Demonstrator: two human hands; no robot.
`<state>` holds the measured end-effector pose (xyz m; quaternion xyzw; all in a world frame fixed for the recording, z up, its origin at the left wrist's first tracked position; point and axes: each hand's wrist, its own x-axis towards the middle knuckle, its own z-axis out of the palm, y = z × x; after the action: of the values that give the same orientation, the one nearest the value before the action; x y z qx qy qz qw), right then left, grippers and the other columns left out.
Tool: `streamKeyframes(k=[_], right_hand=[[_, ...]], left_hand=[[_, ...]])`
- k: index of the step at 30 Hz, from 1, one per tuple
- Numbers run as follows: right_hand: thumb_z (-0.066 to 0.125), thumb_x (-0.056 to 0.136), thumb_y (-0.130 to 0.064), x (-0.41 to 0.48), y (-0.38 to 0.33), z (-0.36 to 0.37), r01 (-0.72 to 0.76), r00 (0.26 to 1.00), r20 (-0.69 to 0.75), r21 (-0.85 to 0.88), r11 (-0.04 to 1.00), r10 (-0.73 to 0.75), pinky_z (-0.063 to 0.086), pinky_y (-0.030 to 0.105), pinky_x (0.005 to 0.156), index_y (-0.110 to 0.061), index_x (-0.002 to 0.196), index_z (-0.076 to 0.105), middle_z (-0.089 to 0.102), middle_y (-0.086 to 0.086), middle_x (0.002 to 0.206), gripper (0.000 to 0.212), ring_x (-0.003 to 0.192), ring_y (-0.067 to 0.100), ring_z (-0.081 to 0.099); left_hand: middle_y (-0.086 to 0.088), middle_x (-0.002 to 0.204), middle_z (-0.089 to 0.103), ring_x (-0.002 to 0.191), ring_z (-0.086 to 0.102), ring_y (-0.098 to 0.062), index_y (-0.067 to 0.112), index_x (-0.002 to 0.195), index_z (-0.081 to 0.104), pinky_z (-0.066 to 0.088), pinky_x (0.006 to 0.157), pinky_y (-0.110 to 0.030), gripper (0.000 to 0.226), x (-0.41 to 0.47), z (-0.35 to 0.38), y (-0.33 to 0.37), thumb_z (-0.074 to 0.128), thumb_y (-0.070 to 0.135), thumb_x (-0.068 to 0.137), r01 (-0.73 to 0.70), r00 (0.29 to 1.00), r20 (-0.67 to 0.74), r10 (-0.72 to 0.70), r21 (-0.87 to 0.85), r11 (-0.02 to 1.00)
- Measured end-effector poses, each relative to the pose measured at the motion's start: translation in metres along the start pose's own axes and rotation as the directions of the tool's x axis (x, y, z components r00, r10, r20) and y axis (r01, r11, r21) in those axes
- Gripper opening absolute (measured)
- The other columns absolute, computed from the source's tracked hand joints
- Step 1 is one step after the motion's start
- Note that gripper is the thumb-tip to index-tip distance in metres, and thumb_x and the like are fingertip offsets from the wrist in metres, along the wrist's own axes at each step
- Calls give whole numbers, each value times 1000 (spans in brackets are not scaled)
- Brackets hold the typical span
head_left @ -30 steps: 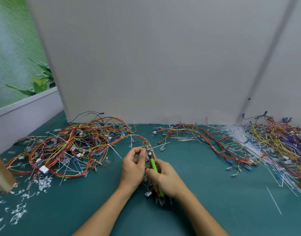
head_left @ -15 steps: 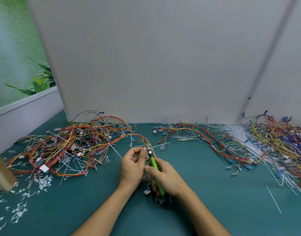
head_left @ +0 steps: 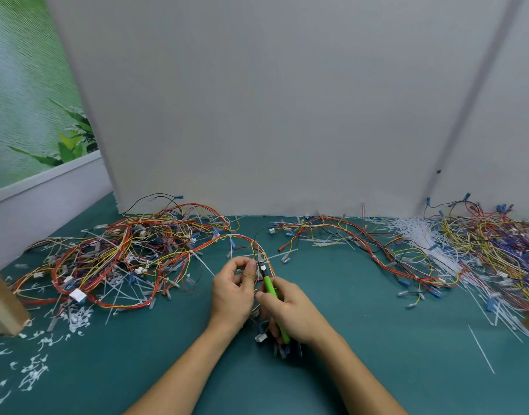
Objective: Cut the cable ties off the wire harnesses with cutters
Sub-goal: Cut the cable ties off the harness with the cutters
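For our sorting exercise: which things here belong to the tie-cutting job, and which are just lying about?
In the job: green-handled cutters in the right hand; red-and-yellow harness held by the left hand.
Lying about: cut tie scraps; wooden post; loose white ties.

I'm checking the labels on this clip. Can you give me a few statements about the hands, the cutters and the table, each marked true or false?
1. The right hand grips green-handled cutters. True.
2. The left hand lies flat, touching no wires. False: it pinches the wire harness right beside the cutters' head.
3. The cutters' head points back at the person. False: it points away from the person, up into the harness loop.
4. White tie scraps lie on the green mat at the near left. True.
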<state>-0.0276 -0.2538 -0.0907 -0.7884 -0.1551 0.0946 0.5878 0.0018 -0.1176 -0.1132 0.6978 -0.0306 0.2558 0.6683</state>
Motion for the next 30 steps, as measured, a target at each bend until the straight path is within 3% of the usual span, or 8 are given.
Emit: streamKeyframes(k=[7,16,21,24,30], right_hand=[[56,87,-40,-1,-1,-2,-15,999,38,9,1000,14,45,26,43,-15,92,51,60,-3,65,26,44,22,57],[55,95,-40,-1,-3,-3,2,1000,5,-247,969,0,50,33,62,-24,91,52,64,0,76,18,58,16,59],[51,88,-44,-3,-10,-3,-57,998,-20,-295,954,54,57,46,66,-9,99,52,67,18,87,37,61,24,62],[50,90,-39,-3,-9,-3,-54,998,-56,-339,939,37,56,49,69,-8,97,52,62,12,82,33,64,22,57],[49,95,-33,-2,-5,-2,-60,998,-48,-275,960,49,54,46,59,-6,95,49,58,10,76,27,59,29,58]], left_hand=[[7,75,70,58,63,-4,24,86,65,48,54,-17,10,0,-2,-1,64,22,96,-32,999,30,32,28,999],[16,64,66,50,56,4,23,84,64,40,50,-8,15,-1,-6,6,64,15,97,-83,994,75,77,81,993],[17,64,67,52,58,3,24,83,64,39,51,-7,17,0,-7,8,65,14,96,-110,991,88,100,118,987],[17,62,65,49,55,2,25,84,63,37,50,-8,16,0,-7,8,65,15,96,-126,989,98,113,140,982],[16,69,68,54,60,0,26,85,62,40,52,-9,14,-1,-7,8,63,19,97,-134,988,93,120,157,978]])
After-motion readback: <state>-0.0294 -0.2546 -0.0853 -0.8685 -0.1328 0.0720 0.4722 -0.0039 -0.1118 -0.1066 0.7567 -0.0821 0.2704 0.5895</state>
